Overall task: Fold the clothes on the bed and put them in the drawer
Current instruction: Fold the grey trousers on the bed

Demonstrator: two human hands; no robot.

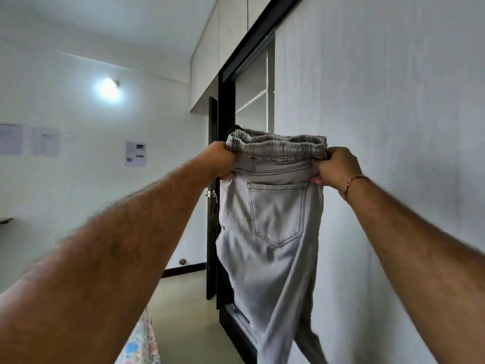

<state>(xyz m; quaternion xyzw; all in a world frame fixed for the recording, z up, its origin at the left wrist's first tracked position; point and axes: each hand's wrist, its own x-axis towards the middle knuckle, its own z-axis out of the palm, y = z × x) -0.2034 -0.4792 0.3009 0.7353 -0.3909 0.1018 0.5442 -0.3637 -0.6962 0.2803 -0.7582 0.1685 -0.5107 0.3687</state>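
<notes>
A pair of light grey jeans (273,224) with an elastic waistband hangs in the air in front of me, back pocket facing me. My left hand (219,160) grips the left end of the waistband. My right hand (337,166), with a thread bracelet on its wrist, grips the right end. Both arms are stretched out and raised. The legs of the jeans dangle down past the bottom of the view. The drawer is not in view.
A tall wardrobe (380,127) with pale sliding doors and a black frame fills the right side, one section open with shelves (253,101). A dark door (212,195) stands behind the jeans. A floral bedsheet corner (143,342) shows at the bottom left. Papers (135,154) hang on the white wall.
</notes>
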